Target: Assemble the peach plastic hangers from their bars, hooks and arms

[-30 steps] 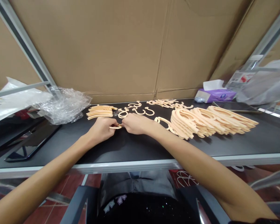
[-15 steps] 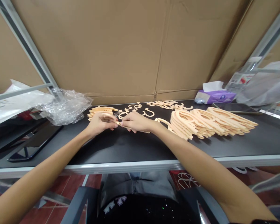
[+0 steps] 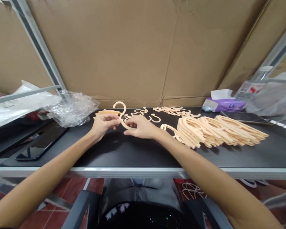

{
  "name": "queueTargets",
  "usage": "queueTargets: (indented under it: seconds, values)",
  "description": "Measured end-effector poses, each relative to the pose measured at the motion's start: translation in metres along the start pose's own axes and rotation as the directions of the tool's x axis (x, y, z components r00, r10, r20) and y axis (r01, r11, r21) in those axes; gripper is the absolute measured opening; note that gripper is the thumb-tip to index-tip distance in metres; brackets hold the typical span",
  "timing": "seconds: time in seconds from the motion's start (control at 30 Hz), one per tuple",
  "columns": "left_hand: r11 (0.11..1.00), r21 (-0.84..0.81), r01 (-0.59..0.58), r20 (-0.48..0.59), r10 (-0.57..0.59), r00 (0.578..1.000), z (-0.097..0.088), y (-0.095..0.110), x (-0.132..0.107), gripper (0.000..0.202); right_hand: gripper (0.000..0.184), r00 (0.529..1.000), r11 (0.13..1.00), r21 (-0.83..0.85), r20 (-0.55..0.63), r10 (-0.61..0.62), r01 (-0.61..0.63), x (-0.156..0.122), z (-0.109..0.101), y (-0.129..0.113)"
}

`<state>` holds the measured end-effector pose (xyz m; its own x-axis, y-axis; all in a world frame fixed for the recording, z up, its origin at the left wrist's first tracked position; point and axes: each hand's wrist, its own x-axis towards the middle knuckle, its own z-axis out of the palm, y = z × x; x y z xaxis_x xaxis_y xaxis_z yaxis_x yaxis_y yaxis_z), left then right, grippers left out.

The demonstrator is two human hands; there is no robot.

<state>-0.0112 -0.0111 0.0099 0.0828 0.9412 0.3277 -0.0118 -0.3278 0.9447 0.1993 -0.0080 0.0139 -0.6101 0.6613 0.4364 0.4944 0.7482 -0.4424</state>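
A peach-coloured clothes hanger (image 3: 125, 125) is held between my two hands above the dark table, its hook (image 3: 124, 107) standing up. My left hand (image 3: 103, 125) pinches it near the base of the hook. The fingers of my right hand (image 3: 143, 127) are closed on the curved body, and they hide part of it. Just behind my left hand lies a stack of peach pieces (image 3: 107, 112). Loose hooks (image 3: 155, 118) are scattered beyond my right hand, with a further heap of hooks (image 3: 171, 110) by the back wall.
A large row of hanger bodies (image 3: 212, 130) lies on the right. Behind it are a purple tissue pack (image 3: 225, 104) and a dark tablet-like slab (image 3: 245, 116). Crumpled clear plastic (image 3: 72, 108) and a black phone (image 3: 41, 143) are on the left. Cardboard (image 3: 109, 51) closes the back.
The hanger has turned from lying flat and mostly covered by my fingers to having its hook upright and visible. The camera view has shifted slightly.
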Motion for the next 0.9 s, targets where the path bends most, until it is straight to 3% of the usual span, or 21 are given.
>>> queueTargets:
  seconds: [0.17, 0.3, 0.4, 0.5, 0.57, 0.67, 0.8, 0.9]
  values:
    - [0.983, -0.152, 0.107, 0.136, -0.087, 0.987, 0.006, 0.012, -0.008, 0.031, 0.014, 0.979, 0.984, -0.14, -0.152, -0.136, 0.115, 0.0, 0.009, 0.0]
    - [0.982, -0.108, 0.153, 0.227, -0.125, 0.966, 0.007, 0.011, -0.01, 0.035, 0.02, 0.974, 0.984, -0.1, -0.159, -0.163, 0.149, 0.0, 0.01, -0.004]
    - [0.998, -0.026, 0.055, 0.182, -0.049, 0.982, 0.004, 0.005, -0.007, 0.03, 0.014, 0.984, 0.997, 0.017, -0.164, -0.075, 0.078, -0.001, 0.013, -0.011]
    - [0.978, 0.151, -0.144, 0.071, 0.135, 0.988, -0.001, 0.0, -0.004, 0.025, 0.01, 0.977, 0.973, 0.231, -0.202, 0.063, -0.015, -0.001, 0.017, -0.015]
    - [0.878, 0.371, -0.301, 0.063, 0.299, 0.952, -0.003, -0.002, -0.004, 0.022, 0.011, 0.972, 0.92, 0.391, -0.21, 0.104, -0.013, 0.0, 0.021, -0.013]
    - [0.628, 0.603, -0.492, 0.198, 0.48, 0.855, -0.001, -0.003, -0.008, 0.025, 0.011, 0.978, 0.831, 0.556, -0.182, 0.104, 0.015, 0.003, 0.028, -0.003]
    - [0.481, 0.599, -0.64, 0.38, 0.532, 0.756, 0.007, -0.003, -0.014, 0.025, 0.014, 0.994, 0.828, 0.557, -0.045, 0.104, -0.061, 0.004, 0.035, 0.006]
    - [0.432, 0.609, -0.666, 0.452, 0.501, 0.738, 0.011, -0.001, -0.019, 0.025, 0.014, 0.998, 0.846, 0.529, 0.011, 0.07, -0.065, 0.004, 0.036, 0.005]
